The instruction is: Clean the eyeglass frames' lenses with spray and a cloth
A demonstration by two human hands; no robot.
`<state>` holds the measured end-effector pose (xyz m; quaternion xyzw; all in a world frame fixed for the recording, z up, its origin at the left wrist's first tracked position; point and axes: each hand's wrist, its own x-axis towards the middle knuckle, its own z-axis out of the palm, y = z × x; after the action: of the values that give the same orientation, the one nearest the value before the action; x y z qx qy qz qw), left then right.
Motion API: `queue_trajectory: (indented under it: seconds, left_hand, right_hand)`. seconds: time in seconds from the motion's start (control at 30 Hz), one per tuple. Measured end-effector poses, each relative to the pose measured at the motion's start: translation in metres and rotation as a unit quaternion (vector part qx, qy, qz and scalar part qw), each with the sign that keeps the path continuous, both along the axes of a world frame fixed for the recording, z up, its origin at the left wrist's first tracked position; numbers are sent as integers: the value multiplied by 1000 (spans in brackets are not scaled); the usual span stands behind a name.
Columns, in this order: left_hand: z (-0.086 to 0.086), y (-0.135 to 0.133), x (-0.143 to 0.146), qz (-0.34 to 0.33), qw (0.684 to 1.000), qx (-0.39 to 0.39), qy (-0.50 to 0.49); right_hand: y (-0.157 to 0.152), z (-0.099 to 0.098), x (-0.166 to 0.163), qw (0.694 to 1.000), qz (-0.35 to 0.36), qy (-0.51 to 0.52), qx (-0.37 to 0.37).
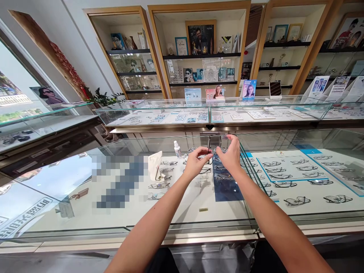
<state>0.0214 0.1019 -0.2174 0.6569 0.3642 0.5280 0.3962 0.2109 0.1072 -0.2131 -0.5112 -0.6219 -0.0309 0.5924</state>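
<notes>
The left hand and right hand hold dark glasses above the glass table, fingers pinched on either side, near a spray bottle.

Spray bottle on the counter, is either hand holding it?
No, the spray bottle stands alone on the counter; the left hand and right hand hold a pair of glasses.

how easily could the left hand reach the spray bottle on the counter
Probably yes: the spray bottle stands just left of the left hand, nothing between them, though that hand is holding the glasses.
</notes>
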Motion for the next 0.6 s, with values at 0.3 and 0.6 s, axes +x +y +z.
queue_trajectory:
  seconds: [0.3, 0.6]
  left_hand:
    - [5, 3, -4, 30, 997, 19, -70]
    - [7, 5, -5, 75, 991, 37, -103]
  right_hand:
    - [-1, 0, 1, 1000, -5, -22, -21]
    - [-2, -2, 0, 996, 13, -63, -59]
